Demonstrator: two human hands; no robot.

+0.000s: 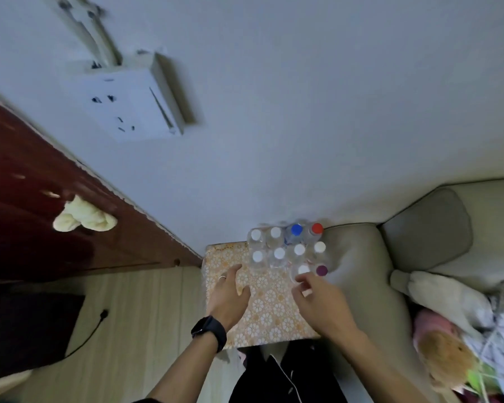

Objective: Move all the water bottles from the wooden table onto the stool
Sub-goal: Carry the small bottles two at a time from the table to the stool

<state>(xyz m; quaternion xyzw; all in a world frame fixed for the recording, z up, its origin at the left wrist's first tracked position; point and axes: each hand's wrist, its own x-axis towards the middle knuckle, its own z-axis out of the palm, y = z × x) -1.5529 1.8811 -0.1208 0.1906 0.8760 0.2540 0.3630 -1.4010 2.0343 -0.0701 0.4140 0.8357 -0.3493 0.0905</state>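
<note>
Head camera looks steeply down on the stool, whose top wears an orange cover printed with white flowers. The water bottles stand upright in a tight cluster on its far right corner: ten caps show (mostly white, with one blue, one red and one purple). The left hand, with a ring and a black watch, hovers over the cover just left of the cluster, fingers loosely spread and holding nothing. The right hand is at the nearest white-capped bottle, fingertips curled just beside its cap; motion blur hides whether they grip it. A beige sofa lies against the stool's right side. At left, the dark reddish wooden table carries a pale crumpled cloth.
</note>
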